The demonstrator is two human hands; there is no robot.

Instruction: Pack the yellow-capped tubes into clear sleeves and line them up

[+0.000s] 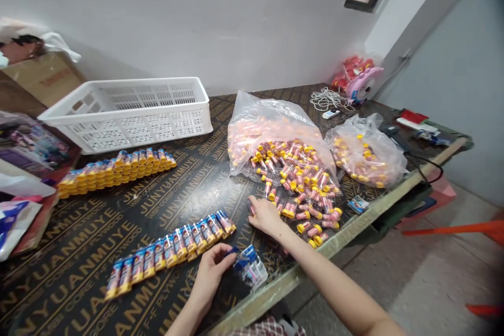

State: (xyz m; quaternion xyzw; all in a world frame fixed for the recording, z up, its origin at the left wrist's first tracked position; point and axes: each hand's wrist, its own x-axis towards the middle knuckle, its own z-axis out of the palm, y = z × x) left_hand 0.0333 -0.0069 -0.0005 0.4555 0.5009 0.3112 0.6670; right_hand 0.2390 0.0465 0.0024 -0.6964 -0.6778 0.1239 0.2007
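My left hand (212, 271) is at the front of the table, thumb and forefinger closed on the edge of a blue printed label beside a small stack of labels (254, 269). At the left edge of a loose heap of pink tubes with yellow caps (301, 178), my right hand (265, 215) has its fingers closed on a small tube (251, 207), mostly hidden by the fingers. Behind my left hand lies a slanted row of tubes with blue and yellow labels (169, 251). The heap spills from a large clear plastic bag (271, 110).
A stacked block of labelled tubes (118, 170) lies before a white plastic basket (145, 123). To the right are a smaller bag of tubes (364, 155), a white cable (328, 98) and a pink fan (364, 85). A wooden strip (334, 239) edges the table front.
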